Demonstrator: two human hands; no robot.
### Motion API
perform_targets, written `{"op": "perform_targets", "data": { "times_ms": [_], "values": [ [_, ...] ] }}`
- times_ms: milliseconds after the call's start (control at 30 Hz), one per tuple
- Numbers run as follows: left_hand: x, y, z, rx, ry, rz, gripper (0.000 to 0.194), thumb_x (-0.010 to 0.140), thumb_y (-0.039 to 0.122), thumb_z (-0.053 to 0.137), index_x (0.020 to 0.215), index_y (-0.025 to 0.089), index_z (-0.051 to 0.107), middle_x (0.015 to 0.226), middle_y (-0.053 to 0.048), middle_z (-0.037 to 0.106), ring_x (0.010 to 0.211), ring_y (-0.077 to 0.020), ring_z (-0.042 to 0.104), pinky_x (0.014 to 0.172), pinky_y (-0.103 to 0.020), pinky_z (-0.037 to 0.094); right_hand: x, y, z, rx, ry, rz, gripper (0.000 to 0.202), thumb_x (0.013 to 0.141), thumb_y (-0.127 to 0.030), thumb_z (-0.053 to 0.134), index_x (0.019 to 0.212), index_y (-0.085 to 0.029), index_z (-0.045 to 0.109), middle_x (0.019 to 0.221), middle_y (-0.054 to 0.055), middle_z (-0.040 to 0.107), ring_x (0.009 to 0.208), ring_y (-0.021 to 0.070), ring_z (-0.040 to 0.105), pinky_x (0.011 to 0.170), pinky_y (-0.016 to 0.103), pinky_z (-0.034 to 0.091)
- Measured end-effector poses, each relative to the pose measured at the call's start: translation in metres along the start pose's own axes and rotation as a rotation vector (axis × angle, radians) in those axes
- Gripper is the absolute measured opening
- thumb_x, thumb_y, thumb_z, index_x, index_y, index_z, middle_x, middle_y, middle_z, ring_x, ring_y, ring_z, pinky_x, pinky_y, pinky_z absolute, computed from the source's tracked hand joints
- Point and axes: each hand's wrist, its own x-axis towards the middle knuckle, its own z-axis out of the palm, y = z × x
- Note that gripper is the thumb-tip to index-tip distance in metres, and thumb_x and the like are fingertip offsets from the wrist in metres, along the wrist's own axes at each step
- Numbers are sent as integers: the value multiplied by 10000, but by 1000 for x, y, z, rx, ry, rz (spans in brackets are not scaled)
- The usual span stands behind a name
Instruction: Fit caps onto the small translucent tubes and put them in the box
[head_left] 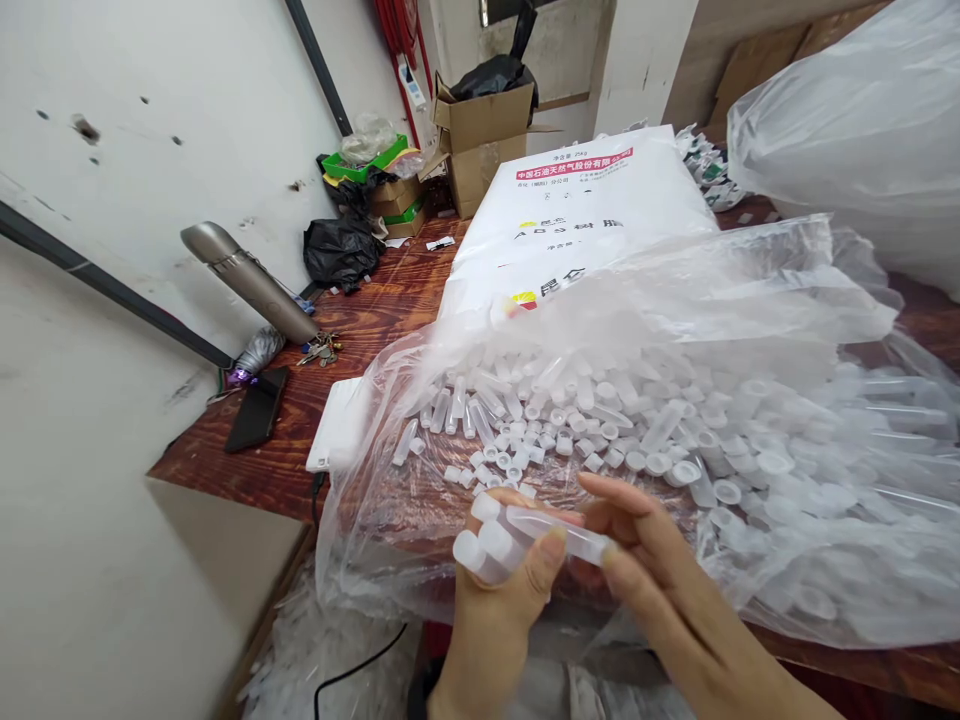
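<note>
My left hand (499, 610) is wrapped round several translucent plastic tubes (559, 532); white caps on some of them face left, and one tube points right under the thumb. At that tube's right end is my right hand (660, 570), its thumb touching or very near the end, its index finger stretched out above. Whether the right fingers hold anything else is hidden. Beyond both hands, small white caps (514, 462) and more tubes (664, 425) lie heaped on and in a clear plastic bag (390, 500) on the wood-patterned table (405, 285).
White printed sacks (577, 200) lie behind the heap. At the left are a metallic flask (251, 283), keys (321, 349), a black phone (257, 408) and a white device (334, 425). A cardboard box (480, 130) stands at the back. A large translucent bag (847, 130) bulges at the right.
</note>
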Motion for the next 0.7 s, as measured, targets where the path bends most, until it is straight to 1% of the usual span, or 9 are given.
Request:
{"op": "perform_targets", "data": {
  "times_ms": [67, 167, 233, 300, 467, 533, 567, 633, 700],
  "values": [
    [-3, 0, -1, -12, 23, 1, 264, 865, 421, 829, 958, 214, 693, 925, -46, 778, 803, -203, 722, 791, -341, 577, -7, 7, 0, -91, 33, -26, 393, 1048, -398, 579, 1441, -380, 571, 1218, 60, 759, 1084, 242, 760, 901, 342, 652],
    [-5, 2, -4, -26, 2, -17, 256, 877, 425, 813, 953, 215, 689, 902, -47, 774, 695, -179, 699, 740, -338, 585, -19, 17, -1, -100, -21, 83, 397, 1050, -396, 546, 1442, -394, 610, 1274, 60, 764, 1148, 286, 752, 884, 377, 671],
    [-7, 4, -5, -5, 13, -19, 263, 873, 429, 818, 942, 208, 692, 920, -63, 779, 766, -192, 721, 781, -336, 589, -27, 21, -3, -112, -24, 84, 411, 1031, -412, 568, 1438, -416, 624, 1308, 47, 760, 1197, 309, 736, 901, 396, 674],
    [-11, 4, -4, -7, 41, -8, 267, 849, 429, 843, 916, 219, 693, 915, -63, 779, 838, -208, 731, 813, -336, 594, -33, 25, -5, -136, -66, 35, 434, 994, -436, 623, 1428, -426, 638, 1397, 35, 720, 1304, 332, 676, 986, 423, 644],
    [-25, 8, -5, -92, 116, -31, 321, 747, 472, 913, 833, 260, 688, 816, -55, 766, 637, -232, 713, 581, -364, 604, -35, 23, -7, -143, -284, -4, 544, 905, -535, 730, 1428, -424, 629, 1456, 28, 686, 1349, 325, 645, 999, 403, 632],
    [-31, 17, -21, -63, 229, 27, 345, 720, 469, 926, 839, 257, 682, 776, -39, 746, 638, -240, 716, 584, -371, 616, -28, 17, -8, -154, -340, 31, 530, 953, -530, 680, 1462, -416, 588, 1417, 38, 710, 1305, 300, 679, 984, 393, 637],
    [-33, 23, -36, -47, 316, 81, 364, 710, 467, 929, 861, 260, 670, 749, -18, 727, 640, -234, 712, 597, -368, 624, -23, 14, -9, -172, -342, 58, 505, 996, -511, 625, 1486, -406, 557, 1388, 46, 725, 1274, 283, 700, 976, 390, 640],
    [-37, 33, -78, -3, 509, 190, 455, 652, 456, 951, 908, 271, 623, 725, 37, 687, 660, -206, 701, 650, -344, 639, -10, 12, -12, -246, -302, 103, 447, 1068, -461, 514, 1507, -383, 517, 1337, 62, 742, 1227, 256, 724, 981, 400, 635],
    [-40, 37, -132, 135, 806, 272, 512, 654, 501, 915, 974, 273, 586, 793, 56, 680, 717, -168, 691, 744, -302, 632, 3, 14, -17, -334, -275, 55, 370, 1083, -440, 486, 1434, -360, 572, 1320, 69, 737, 1241, 258, 710, 1035, 439, 601]
  ]
}}
